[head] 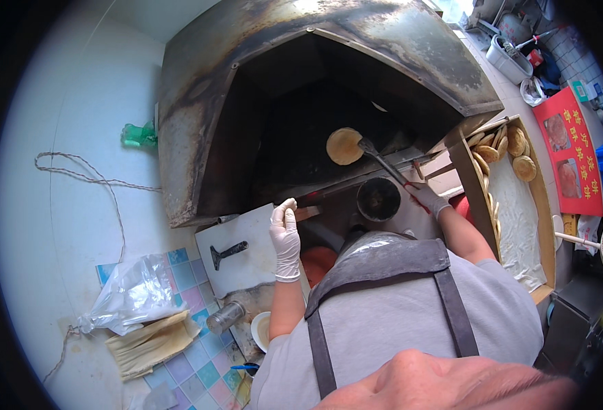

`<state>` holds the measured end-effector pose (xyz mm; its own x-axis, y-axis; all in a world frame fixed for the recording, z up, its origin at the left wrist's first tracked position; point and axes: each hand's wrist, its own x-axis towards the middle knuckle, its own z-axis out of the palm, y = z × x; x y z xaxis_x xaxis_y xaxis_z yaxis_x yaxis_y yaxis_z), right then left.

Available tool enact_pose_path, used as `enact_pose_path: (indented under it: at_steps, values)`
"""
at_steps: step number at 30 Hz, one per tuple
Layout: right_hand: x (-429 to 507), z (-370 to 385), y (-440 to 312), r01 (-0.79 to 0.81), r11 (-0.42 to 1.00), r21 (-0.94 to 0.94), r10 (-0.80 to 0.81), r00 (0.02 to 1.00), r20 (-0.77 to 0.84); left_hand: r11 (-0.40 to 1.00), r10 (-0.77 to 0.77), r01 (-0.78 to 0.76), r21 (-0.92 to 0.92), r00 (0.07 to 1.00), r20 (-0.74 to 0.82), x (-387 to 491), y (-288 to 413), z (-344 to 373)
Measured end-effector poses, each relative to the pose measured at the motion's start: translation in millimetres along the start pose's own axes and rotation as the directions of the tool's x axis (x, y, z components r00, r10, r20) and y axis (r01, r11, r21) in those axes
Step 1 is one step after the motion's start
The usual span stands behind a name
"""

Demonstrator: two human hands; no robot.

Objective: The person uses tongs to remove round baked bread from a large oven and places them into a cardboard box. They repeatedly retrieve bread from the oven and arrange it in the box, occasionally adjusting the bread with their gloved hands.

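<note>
Gloved in white, my right hand point(428, 198) grips the red handles of long metal tongs point(388, 166). The jaws of the tongs hold a round flatbread point(344, 146) by its right edge, in front of the dark opening of a large metal oven point(327, 102). My left hand point(285, 225), also in a white glove, is raised with curled fingers near the oven's lower edge. Beside it a brush with a wooden part point(307, 213) shows; whether the fingers hold it cannot be told. A round black pot point(379, 199) stands between my hands.
A wooden-sided tray point(547, 230) at the right holds several flatbreads point(524, 168) on a white cloth. At the left are a white board point(240, 233) with a black-handled scraper point(228, 253), a metal shaker point(225, 316), a bowl point(261, 330) and a plastic bag point(137, 294).
</note>
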<state>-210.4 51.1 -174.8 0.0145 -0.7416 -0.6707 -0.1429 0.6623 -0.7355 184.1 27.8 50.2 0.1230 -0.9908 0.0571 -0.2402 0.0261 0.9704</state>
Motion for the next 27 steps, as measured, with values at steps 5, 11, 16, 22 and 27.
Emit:
enact_pose_path:
  at_steps: [5, 11, 16, 22, 27]
  values:
    - [-3.9, 42.4, -8.3, 0.037, 0.996, 0.08, -0.034, 0.999, -0.032, 0.996, 0.061, -0.063, 0.066, 0.997, 0.037, 8.6, 0.7, 0.5]
    - [-10.6, 23.7, 4.1, -0.001, 0.923, 0.385, 0.083, 0.977, -0.197, 0.997, 0.041, -0.041, 0.062, 0.999, 0.011, 7.9, 0.9, -10.7]
    - [46.5, -4.1, -8.6, -0.052, 0.889, 0.455, 0.191, 0.945, -0.264, 0.996, -0.034, 0.03, 0.08, 0.999, 0.041, 1.5, -7.5, -15.0]
    - [74.6, 21.4, -23.2, 0.095, 0.851, 0.516, 0.039, 0.969, -0.244, 0.996, -0.028, 0.022, 0.092, 0.998, 0.062, 3.0, -4.5, -20.9]
    - [35.0, 49.1, -6.8, -0.036, 0.856, 0.516, 0.122, 0.984, -0.133, 0.992, -0.065, 0.059, 0.109, 0.996, 0.057, 4.3, -1.3, -20.0]
